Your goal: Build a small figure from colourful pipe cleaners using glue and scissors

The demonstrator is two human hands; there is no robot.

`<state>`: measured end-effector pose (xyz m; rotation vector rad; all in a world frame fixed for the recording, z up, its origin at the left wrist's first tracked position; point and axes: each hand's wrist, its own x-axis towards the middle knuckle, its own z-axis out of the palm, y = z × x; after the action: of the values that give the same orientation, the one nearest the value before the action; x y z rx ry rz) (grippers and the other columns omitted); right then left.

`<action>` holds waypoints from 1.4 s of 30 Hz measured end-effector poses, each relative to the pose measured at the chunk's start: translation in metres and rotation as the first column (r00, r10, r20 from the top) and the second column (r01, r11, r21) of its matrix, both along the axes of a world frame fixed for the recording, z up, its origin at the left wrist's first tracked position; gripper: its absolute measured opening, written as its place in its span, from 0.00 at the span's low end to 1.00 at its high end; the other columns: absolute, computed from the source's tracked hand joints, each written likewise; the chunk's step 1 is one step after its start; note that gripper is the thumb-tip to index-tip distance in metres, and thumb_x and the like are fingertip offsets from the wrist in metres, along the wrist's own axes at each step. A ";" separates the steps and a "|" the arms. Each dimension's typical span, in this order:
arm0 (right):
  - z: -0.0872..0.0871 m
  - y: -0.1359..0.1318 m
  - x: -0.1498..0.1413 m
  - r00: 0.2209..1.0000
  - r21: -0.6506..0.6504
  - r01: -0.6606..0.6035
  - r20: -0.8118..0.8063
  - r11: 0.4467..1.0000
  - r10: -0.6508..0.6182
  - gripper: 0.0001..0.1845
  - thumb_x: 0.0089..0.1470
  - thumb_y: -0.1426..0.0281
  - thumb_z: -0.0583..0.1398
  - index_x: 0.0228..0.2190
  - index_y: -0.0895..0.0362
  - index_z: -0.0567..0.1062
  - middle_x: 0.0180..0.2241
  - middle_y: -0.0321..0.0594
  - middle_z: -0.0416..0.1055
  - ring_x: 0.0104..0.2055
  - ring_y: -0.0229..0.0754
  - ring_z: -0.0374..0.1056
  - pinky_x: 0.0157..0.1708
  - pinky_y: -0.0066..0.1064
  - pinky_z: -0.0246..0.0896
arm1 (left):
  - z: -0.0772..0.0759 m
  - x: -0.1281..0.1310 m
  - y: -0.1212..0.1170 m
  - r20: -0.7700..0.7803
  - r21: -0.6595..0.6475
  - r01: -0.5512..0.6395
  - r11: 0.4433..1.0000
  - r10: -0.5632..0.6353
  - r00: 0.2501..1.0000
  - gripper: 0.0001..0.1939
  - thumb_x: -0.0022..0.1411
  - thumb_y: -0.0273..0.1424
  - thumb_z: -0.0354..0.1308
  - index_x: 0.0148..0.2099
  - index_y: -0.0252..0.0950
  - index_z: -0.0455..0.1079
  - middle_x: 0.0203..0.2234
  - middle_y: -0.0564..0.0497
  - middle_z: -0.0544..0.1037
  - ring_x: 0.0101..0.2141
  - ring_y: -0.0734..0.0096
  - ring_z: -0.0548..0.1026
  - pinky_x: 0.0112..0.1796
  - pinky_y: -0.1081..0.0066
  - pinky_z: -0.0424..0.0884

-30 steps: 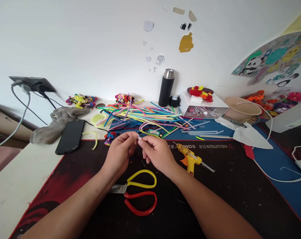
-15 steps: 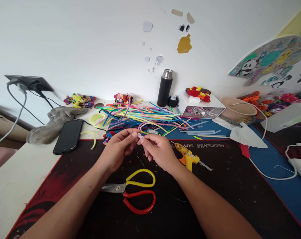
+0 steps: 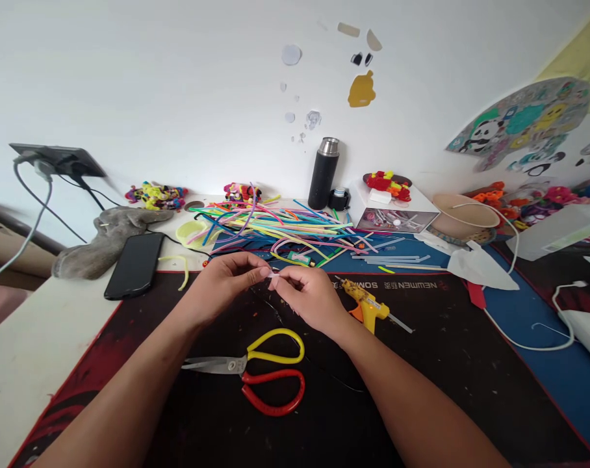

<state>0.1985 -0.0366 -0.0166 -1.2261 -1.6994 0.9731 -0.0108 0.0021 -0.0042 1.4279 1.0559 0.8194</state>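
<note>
Both hands meet over the far part of the black desk mat [image 3: 451,390]. My left hand [image 3: 229,279] pinches one side of a small pale piece [image 3: 273,274], with thumb and forefinger together. My right hand [image 3: 312,292] grips its other side between thumb and fingers. Fingertips cover most of the piece, so its kind cannot be made out. Below the hands lie scissors [image 3: 274,416] with one yellow and one red handle, blades pointing left. To the right of my right hand rests a yellow glue gun [image 3: 373,312] on its side.
Behind the hands spreads a heap of colourful pipe cleaners [image 3: 275,224]. A black thermos [image 3: 323,175] stands at the wall beside a white drawer box [image 3: 392,211]. Clear glue sticks [image 3: 397,259] lie at right. A phone [image 3: 134,266] and grey plush [image 3: 100,240] are at left.
My left hand has shifted slightly left and its fingers have straightened around the pale piece. My right hand stays nearly in place, and more of the scissor blades shows.
</note>
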 end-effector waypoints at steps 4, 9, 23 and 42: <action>0.001 -0.001 0.000 1.000 -0.016 -0.002 0.005 1.000 0.002 0.13 0.66 0.68 0.61 0.31 0.57 0.83 0.24 0.33 0.72 0.25 0.36 0.61 0.28 0.29 0.52 | 0.003 -0.001 -0.001 -0.030 0.038 0.024 0.999 -0.023 0.999 0.21 0.58 0.51 0.75 0.38 0.37 0.84 0.35 0.48 0.86 0.34 0.64 0.78 0.37 0.69 0.72; 0.001 -0.001 0.000 1.000 -0.051 -0.004 -0.016 0.999 0.003 0.13 0.66 0.66 0.61 0.33 0.57 0.84 0.23 0.33 0.71 0.24 0.36 0.61 0.26 0.29 0.53 | 0.011 0.003 -0.006 -0.110 0.149 0.029 0.988 -0.013 0.994 0.20 0.59 0.51 0.73 0.39 0.38 0.85 0.35 0.46 0.87 0.37 0.59 0.81 0.41 0.67 0.74; -0.002 -0.001 0.000 0.978 -0.172 -0.077 -0.204 0.982 0.041 0.15 0.69 0.59 0.61 0.32 0.54 0.77 0.21 0.29 0.68 0.18 0.34 0.64 0.21 0.27 0.59 | 0.001 0.011 -0.010 0.039 -0.095 -0.050 0.994 0.054 0.998 0.24 0.53 0.52 0.76 0.30 0.36 0.80 0.23 0.52 0.74 0.22 0.75 0.65 0.22 0.76 0.57; -0.004 -0.003 -0.005 0.974 -0.206 -0.087 -0.222 0.975 0.040 0.19 0.69 0.58 0.60 0.29 0.55 0.74 0.18 0.28 0.66 0.16 0.32 0.61 0.19 0.25 0.56 | -0.007 0.026 -0.021 0.048 0.069 -0.264 0.962 0.261 0.964 0.16 0.60 0.45 0.73 0.35 0.37 0.80 0.25 0.52 0.78 0.23 0.73 0.67 0.24 0.73 0.60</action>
<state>0.1936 -0.0395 -0.0211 -1.1584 -1.5002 1.3085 0.0153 -0.0192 -0.0112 1.3454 1.2122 1.0830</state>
